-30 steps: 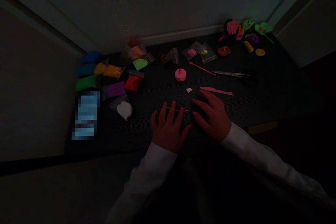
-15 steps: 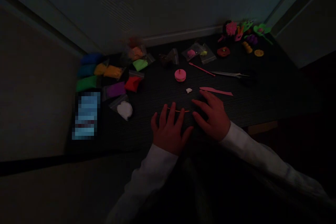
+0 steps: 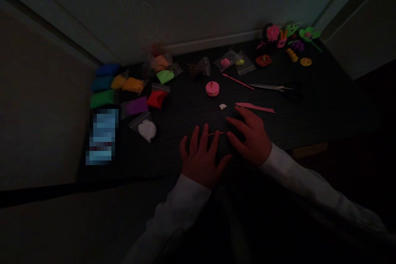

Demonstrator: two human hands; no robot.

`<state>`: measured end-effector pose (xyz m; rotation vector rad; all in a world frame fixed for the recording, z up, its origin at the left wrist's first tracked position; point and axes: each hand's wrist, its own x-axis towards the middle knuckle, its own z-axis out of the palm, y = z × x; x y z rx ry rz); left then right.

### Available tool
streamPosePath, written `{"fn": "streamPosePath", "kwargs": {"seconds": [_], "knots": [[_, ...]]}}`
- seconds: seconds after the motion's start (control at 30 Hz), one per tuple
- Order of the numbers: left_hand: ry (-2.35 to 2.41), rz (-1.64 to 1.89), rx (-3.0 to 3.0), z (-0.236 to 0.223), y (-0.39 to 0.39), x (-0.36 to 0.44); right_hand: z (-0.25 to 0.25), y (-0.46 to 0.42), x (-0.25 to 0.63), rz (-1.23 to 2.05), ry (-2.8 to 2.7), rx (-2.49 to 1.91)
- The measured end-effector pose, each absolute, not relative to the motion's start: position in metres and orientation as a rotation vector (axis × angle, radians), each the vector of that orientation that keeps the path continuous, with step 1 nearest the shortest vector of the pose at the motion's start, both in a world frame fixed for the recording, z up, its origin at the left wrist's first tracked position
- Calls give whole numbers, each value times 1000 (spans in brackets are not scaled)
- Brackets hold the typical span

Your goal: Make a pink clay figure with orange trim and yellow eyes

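My left hand (image 3: 202,159) lies with its fingers spread on the dark tabletop, over a thin orange strand (image 3: 220,133) that looks like rolled clay. Part of the strand is hidden beneath those fingers. Close by on the right, my right hand (image 3: 252,138) is open, its fingers apart, with a fingertip near the strand's right end. Beyond it lies a pink clay knife (image 3: 255,107), close to the index finger. A small white lump (image 3: 222,107) sits ahead of the hands. Farther back stands a round pink layered piece (image 3: 212,88) with a small reddish top.
Bags of coloured clay, including purple (image 3: 137,106), red (image 3: 157,99) and white (image 3: 147,130), crowd the left. A lit phone (image 3: 103,136) lies there. Scissors (image 3: 272,87) and a pink stick tool (image 3: 237,81) lie right of centre. Clay figures (image 3: 272,33) stand back right.
My left hand has slid slightly toward me and to the right, and the orange strand has shifted the same way. My right hand stays almost still.
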<state>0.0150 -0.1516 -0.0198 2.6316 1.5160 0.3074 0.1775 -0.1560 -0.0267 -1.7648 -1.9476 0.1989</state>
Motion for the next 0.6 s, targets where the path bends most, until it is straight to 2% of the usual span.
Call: {"fn": "streamPosePath", "kwargs": {"seconds": [0.37,0.5,0.6], "knots": [[1490,321,2587,-16,-145,20,-28,-157,179,198,-1947,-1752],[1344,524,2432,-11,-139,3,-26,-157,179,203,-1943,-1765],[1110,715,2068,11,-135,-11,-26,-158,180,177,-1964,-1749]]}}
